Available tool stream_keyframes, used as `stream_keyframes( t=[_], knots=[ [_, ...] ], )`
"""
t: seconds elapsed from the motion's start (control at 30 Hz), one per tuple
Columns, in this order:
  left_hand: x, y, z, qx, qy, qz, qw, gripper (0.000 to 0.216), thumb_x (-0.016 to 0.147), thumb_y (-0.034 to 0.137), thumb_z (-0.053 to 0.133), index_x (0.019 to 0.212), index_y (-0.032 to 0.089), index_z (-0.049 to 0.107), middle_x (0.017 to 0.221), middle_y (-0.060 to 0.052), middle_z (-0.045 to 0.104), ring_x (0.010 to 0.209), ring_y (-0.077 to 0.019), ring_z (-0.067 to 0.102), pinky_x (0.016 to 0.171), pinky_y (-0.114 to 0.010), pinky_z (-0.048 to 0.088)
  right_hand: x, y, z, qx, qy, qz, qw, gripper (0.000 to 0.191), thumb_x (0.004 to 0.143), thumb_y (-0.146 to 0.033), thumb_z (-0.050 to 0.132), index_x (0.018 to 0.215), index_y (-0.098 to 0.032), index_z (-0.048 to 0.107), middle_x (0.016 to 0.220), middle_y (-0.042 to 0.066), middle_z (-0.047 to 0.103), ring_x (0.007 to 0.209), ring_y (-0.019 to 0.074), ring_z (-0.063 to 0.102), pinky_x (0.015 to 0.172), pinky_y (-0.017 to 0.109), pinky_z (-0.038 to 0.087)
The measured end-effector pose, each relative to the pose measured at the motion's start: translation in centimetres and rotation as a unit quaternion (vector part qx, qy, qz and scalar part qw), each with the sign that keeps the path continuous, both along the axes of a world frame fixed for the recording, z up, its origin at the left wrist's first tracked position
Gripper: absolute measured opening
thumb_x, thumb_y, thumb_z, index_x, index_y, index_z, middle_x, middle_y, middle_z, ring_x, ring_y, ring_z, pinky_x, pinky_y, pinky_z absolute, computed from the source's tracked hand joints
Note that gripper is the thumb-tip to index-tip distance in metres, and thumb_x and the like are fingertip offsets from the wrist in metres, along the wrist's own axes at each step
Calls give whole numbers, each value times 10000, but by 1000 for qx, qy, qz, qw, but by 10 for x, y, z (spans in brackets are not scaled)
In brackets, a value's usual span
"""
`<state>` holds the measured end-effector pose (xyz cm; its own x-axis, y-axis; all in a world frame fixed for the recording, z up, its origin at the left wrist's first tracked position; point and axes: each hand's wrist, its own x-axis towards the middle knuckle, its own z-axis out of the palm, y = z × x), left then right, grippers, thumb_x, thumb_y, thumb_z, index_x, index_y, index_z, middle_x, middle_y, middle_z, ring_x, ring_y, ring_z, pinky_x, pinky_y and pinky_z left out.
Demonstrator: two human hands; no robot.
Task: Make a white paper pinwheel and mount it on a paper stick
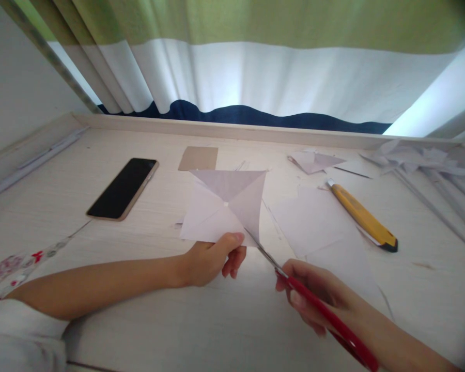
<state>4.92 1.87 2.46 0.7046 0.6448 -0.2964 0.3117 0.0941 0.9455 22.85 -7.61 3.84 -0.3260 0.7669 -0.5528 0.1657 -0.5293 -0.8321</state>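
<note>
My left hand (220, 258) pinches the lower edge of a square white sheet of paper (209, 217) between thumb and fingers. Diagonal lines run from the sheet's corners toward a small bright spot at its middle. In my right hand (313, 294) is a pair of red-handled scissors (325, 315). Their blades reach the sheet's lower right corner and lie along the diagonal there, just right of my left thumb. The upper and right parts of the sheet look shaded. Part of the scissors' handle is hidden by my fingers.
A black phone (124, 188) lies at left, and a brown square of card (198, 158) behind the sheet. At right are a yellow utility knife (362, 214), loose white paper (325, 222), a folded paper piece (313, 161) and paper pinwheels (414, 157) on sticks. A raised ledge edges the back.
</note>
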Motion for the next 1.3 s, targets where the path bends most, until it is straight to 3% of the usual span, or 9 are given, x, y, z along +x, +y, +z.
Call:
stream_keyframes(
  t=[0.73, 1.3],
  knots=[
    [-1, -3, -6, -23, -11, 17, 1000, 464, 764, 339, 224, 355, 184, 378, 338, -2, 406, 376, -93, 400, 469, -220, 344, -2, 2, 0, -30, 67, -13, 997, 370, 745, -521, 499, 791, -157, 448, 564, -77, 365, 429, 23, 302, 397, 176, 207],
    [0, -3, -7, -36, -27, 24, 999, 465, 773, 327, 221, 366, 179, 389, 315, 8, 367, 372, -98, 409, 473, -217, 351, -3, 2, 1, -34, 62, -17, 997, 395, 737, -554, 485, 812, -168, 444, 536, -82, 335, 431, 41, 296, 419, 186, 259]
  ],
)
